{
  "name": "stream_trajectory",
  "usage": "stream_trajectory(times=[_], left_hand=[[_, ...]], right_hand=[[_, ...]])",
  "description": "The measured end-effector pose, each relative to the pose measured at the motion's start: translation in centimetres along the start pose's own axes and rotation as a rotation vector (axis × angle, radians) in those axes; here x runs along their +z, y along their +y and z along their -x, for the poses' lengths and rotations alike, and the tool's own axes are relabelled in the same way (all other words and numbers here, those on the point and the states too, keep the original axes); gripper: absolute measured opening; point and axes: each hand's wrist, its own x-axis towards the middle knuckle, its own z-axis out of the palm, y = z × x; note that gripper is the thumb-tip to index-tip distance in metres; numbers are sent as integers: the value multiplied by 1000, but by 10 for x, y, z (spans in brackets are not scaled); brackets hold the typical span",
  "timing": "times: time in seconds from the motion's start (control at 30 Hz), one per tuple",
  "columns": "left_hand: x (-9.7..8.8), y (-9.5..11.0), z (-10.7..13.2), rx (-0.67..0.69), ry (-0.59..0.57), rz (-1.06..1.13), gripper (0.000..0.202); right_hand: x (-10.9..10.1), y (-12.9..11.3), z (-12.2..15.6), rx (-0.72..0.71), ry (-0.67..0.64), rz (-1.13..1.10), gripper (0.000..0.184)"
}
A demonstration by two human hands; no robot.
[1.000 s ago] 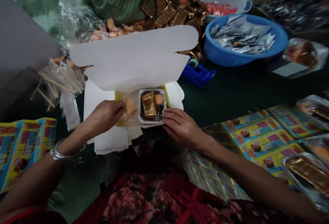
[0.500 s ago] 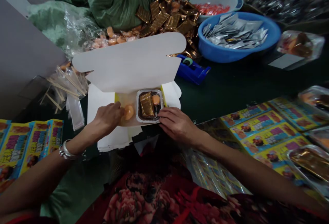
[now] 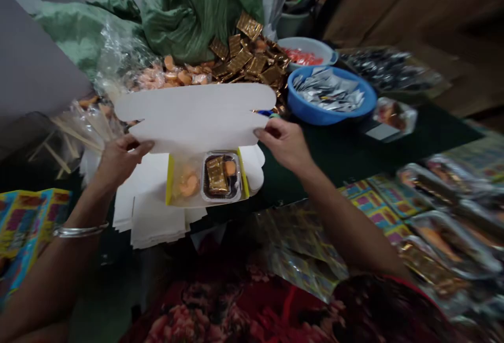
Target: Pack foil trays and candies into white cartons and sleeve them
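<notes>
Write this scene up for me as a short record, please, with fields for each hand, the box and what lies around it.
left hand: raised, at the lid's left edge
right hand: raised, fingers at the lid's right edge
box: white card, lid open
in box: foil tray with gold sachet, beside clear bag of orange sweets
nearby: blue basin of silver sachets, pile of gold sachets

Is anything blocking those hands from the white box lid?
Nothing visible does. The left hand and the right hand are both raised right at the edges of the lid, with no object between them and the card.
</notes>
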Motion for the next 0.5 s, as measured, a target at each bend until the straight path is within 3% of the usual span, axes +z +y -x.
stream_trajectory(times=[0.1, 0.17, 0.23, 0.37, 0.5], left_hand=[[22, 9, 8, 30, 60, -188, 24], [31, 12, 22, 90, 26, -247, 23], [36, 7, 38, 135, -52, -279, 31], [39, -20, 58, 261, -174, -360, 54], [37, -51, 56, 464, -195, -371, 62]], right_hand=[[22, -11, -10, 82, -92, -26, 15], [29, -21, -7, 86, -133, -20, 9], [31, -28, 1, 70, -193, -14, 18], [30, -24, 25, -10, -228, 30, 15], [32, -14, 41, -201, -154, 191, 18]])
